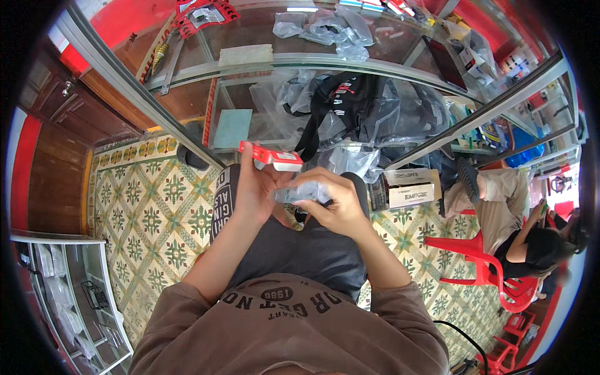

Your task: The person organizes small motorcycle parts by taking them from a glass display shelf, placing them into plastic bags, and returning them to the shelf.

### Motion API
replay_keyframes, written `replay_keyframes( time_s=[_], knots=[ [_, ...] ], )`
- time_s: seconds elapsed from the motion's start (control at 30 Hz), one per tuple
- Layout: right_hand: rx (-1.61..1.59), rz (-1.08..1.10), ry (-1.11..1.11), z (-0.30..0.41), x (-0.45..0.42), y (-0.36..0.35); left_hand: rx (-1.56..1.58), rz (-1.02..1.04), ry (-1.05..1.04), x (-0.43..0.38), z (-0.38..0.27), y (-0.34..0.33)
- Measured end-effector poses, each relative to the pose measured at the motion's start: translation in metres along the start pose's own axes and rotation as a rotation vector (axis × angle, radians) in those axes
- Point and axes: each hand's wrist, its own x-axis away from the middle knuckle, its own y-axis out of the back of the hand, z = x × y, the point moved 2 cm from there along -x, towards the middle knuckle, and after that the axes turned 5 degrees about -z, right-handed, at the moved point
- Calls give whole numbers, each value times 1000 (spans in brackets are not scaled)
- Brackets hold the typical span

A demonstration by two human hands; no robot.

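Observation:
My left hand (255, 192) holds a small red-and-white cardboard box (276, 158) between thumb and fingers, above my lap. Close to its right, my right hand (335, 199) grips a crumpled clear plastic bag (300, 192) with something dark at its lower edge; what the bag contains cannot be made out. The bag's left end reaches the palm side of my left hand; whether they touch is unclear. Both hands are in front of a glass display case (290, 61), over my dark trousers (300, 253).
A black bag (347, 101) under plastic and a pale blue sheet (233, 128) lie on the case's lower shelf. Cardboard boxes (411, 196) stand on the tiled floor at right. Further right, a person (520, 248) sits on a red plastic chair (483, 262). A glass cabinet (103, 281) stands at left.

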Motion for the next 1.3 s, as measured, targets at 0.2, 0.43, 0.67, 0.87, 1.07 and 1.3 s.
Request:
replay_keyframes(
  time_s=[0.2, 0.43, 0.67, 0.87, 1.07, 1.3],
  knots=[
    [166, -322, 131, -4, 5, -1, 17, -10, -42, 1, 9, 2],
    [556, -328, 404, 5, 9, 2, -49, 129, -95, 14, 8, -15],
    [610, -430, 266, 16, 7, 0, 27, 117, -112, 13, 15, -15],
    [576, -398, 458, -2, 12, -6, 4, 179, -131, 23, 15, -25],
    [542, -533, 466, 7, 7, -20, 147, 214, -54, 16, 11, -12],
    [846, -332, 286, 11, 6, -28, 140, 109, -133, 23, 18, -11]
  ],
)
